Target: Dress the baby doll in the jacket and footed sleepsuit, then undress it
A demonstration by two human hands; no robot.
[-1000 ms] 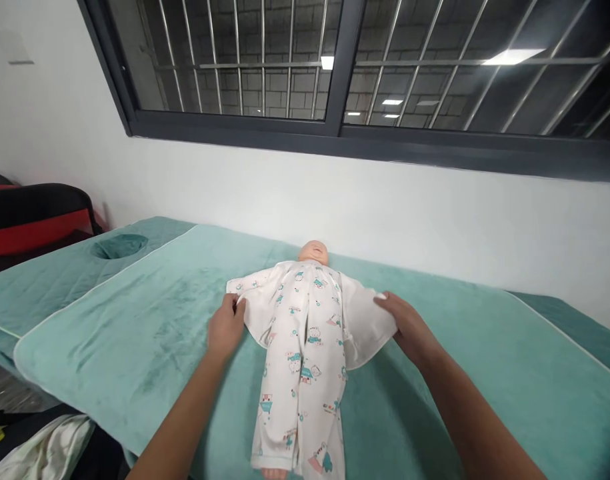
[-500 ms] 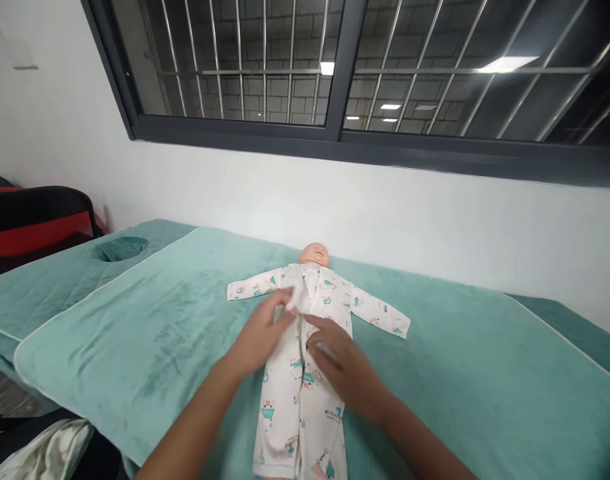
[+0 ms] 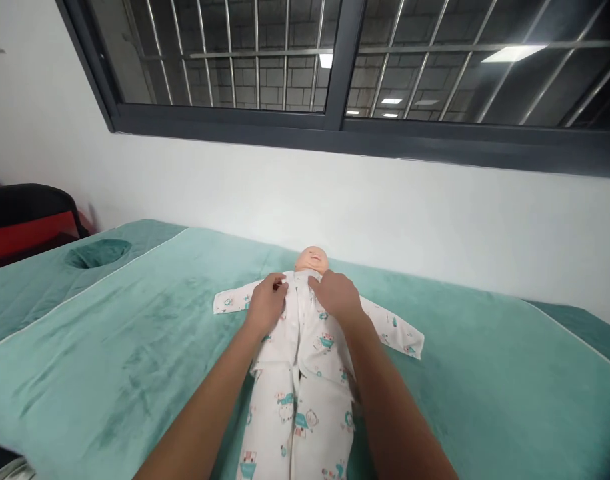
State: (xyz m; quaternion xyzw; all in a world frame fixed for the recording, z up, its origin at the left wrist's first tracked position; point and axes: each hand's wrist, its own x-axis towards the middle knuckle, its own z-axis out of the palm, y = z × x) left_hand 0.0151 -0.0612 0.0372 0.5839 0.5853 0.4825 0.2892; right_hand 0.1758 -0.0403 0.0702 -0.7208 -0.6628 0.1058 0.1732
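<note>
A baby doll (image 3: 312, 259) lies face up, its head toward the wall and its arms spread sideways. It wears a white long-sleeved baby shirt (image 3: 309, 343) and matching pants (image 3: 317, 420), both printed with small coloured figures. My left hand (image 3: 269, 300) is at the shirt's upper left front, fingers curled and pinching the cloth by the opening. Just below the doll's chin, my right hand (image 3: 337, 293) is closed on the shirt's right front edge, thumb toward the middle. The two front edges meet along the chest. Fingertips on the right are partly hidden.
The doll rests on a green plush cover (image 3: 149, 333) over a padded bed with a round hole (image 3: 99, 253) at the left. A white wall (image 3: 209, 180) and a barred window (image 3: 305, 80) stand behind. A red and black object (image 3: 29, 220) sits far left.
Both hands have moved up from the waist to the doll's chest and closed on the shirt fronts. The shirt now lies down over the top of the pants. The view has shifted slightly.
</note>
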